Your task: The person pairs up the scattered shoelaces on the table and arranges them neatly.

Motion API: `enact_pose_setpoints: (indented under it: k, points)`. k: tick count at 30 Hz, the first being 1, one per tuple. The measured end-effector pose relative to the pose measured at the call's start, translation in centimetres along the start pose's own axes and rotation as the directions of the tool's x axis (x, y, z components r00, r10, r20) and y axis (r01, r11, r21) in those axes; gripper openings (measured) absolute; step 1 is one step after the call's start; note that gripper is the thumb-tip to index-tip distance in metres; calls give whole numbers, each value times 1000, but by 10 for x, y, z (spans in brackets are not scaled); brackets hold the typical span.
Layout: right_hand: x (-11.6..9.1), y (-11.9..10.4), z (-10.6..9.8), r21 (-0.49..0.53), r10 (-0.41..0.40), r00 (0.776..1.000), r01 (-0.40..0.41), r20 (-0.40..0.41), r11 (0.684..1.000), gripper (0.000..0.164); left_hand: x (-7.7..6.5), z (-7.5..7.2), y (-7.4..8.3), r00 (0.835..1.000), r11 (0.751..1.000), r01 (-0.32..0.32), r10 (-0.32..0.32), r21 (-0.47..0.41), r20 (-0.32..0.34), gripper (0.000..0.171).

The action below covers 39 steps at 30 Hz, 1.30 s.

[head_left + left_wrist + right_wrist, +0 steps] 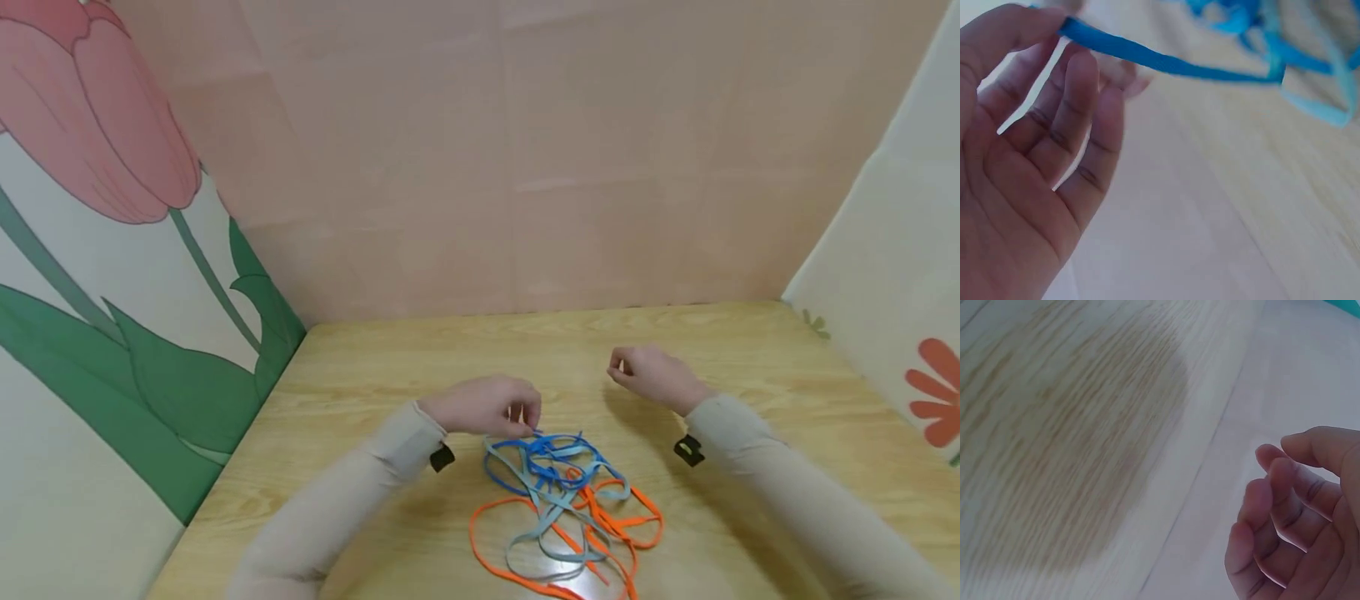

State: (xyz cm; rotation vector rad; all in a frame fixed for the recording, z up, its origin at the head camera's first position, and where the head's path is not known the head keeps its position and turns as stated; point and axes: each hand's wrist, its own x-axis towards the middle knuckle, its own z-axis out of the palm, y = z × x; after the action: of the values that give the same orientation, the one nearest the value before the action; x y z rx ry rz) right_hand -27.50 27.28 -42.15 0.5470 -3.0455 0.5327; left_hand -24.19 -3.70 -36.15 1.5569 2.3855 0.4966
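Note:
Between thumb and index finger, my left hand (491, 406) pinches a flat blue lace (1147, 57) near its end. From there the lace runs into a loose tangle on the table, where blue loops lie over a pale grey-blue lace (551, 521) and an orange lace (648, 525). My right hand (656, 377) hovers to the right of the tangle, apart from it. In the right wrist view its fingers (1254, 500) are loosely curled with nothing between them.
The wood-grain table (390, 358) meets a plain pinkish backdrop (510, 167) along its far edge. A tulip-printed panel (112, 250) stands on the left, and a white panel with a red flower (885, 275) borders the right side.

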Motion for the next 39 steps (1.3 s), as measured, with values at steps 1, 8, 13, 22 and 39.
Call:
enact_pose_setpoints:
  k: [1, 8, 13, 22, 39]
  points:
    - [0, -1, 1, 2, -1, 1000, 1, 5, 1000, 15, -4, -6, -5, 999, 995, 20, -25, -100, -49, 5]
    - [1, -10, 9, 22, -87, 984, 85, 153, 996, 7, -23, -28, -38, 857, 699, 68, -406, -712, -317, 7]
    - [1, -20, 15, 63, -208, 949, 199, 238, 978, 6, -25, -29, -50, 727, 466, 5, -609, -885, -316, 4]
    - [1, -36, 12, 94, -245, 931, 228, 270, 969, 7, -25, -37, -49, 676, 328, -67, -679, -942, -285, 7]
    - [-35, -131, 38, -46, -298, 864, 344, 405, 938, 16, -26, -27, -55, 694, 303, -33, -679, -952, -240, 8]
